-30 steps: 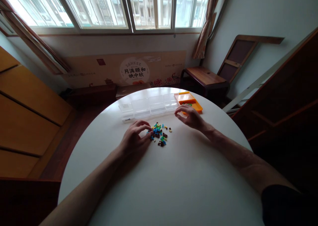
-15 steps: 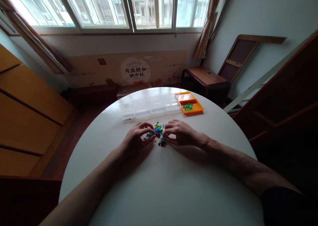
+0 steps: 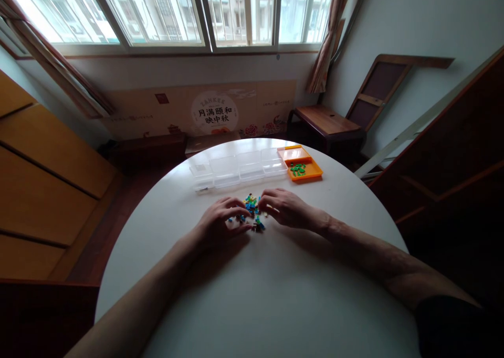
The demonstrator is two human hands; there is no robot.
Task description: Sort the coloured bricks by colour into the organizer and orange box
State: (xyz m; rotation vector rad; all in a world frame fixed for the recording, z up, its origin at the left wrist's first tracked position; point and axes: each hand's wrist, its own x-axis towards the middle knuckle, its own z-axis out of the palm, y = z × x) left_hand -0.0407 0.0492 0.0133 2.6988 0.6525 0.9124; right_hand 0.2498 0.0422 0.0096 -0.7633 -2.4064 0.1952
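Note:
A small heap of tiny toy building bricks point(image 3: 251, 204) in blue, green, yellow and brown lies on the white table, with a few loose pieces close in front. My left hand point(image 3: 225, 216) is at the heap's left side, thumb and fingers apart above some scattered blue bricks, holding nothing I can see. On the right edge of the heap, my right hand point(image 3: 286, 208) has its bent fingertips over the bricks, with gaps between the fingers and no piece visible in them. Beyond the hands, an orange tray point(image 3: 313, 170) holds several green bricks in its front compartment.
A clear plastic compartment box point(image 3: 240, 169) stretches across the far part of the round white table point(image 3: 275, 295), left of the orange tray. Past the table's edge are a wooden stool point(image 3: 328, 120) and a printed cardboard panel point(image 3: 173, 106) under the window.
My left thumb and fingers have spread wider over the front of the heap. My right hand has shifted slightly up and away, uncovering pieces at the heap's right side.

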